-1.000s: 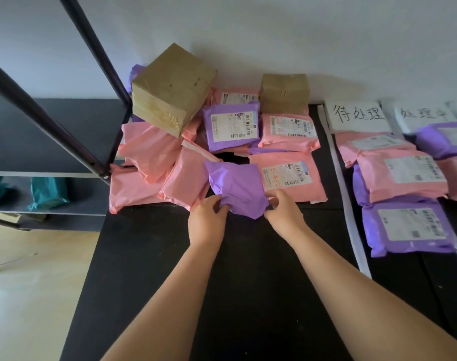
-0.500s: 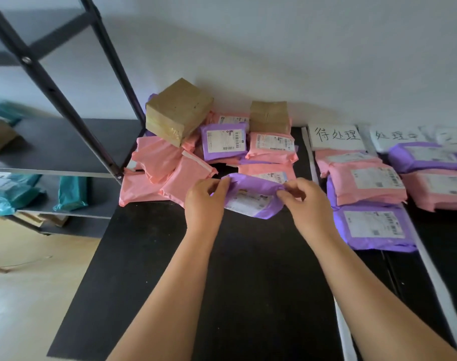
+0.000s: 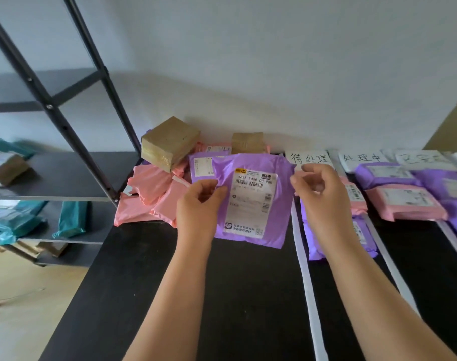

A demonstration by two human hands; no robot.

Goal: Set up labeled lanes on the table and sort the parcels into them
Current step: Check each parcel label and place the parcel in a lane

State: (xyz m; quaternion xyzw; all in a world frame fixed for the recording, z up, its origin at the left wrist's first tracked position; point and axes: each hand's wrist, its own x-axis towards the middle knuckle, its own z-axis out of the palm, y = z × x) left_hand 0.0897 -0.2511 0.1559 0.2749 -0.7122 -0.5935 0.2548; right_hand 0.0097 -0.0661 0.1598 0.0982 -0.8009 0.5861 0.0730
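I see left hand (image 3: 198, 205) and right hand (image 3: 322, 198) holding a purple parcel (image 3: 250, 204) label-up above the worktop (image 3: 248, 295), fingers (image 3: 218, 189) of both clamped on its side edges, pink parcels (image 3: 149, 190) piled behind

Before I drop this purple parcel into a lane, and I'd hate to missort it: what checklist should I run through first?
1. Grip: left hand pinches the purple parcel at its left edge, right hand holds its right edge: ok.
2. Shipping label faces the camera, barcode visible: ok.
3. First sign and second sign legible: ok.
4. Third sign legible: not ok, blurred.
5. Lane the label calls for: cannot tell.
6. Bare table in the first lane, nearer than its parcels: ok.
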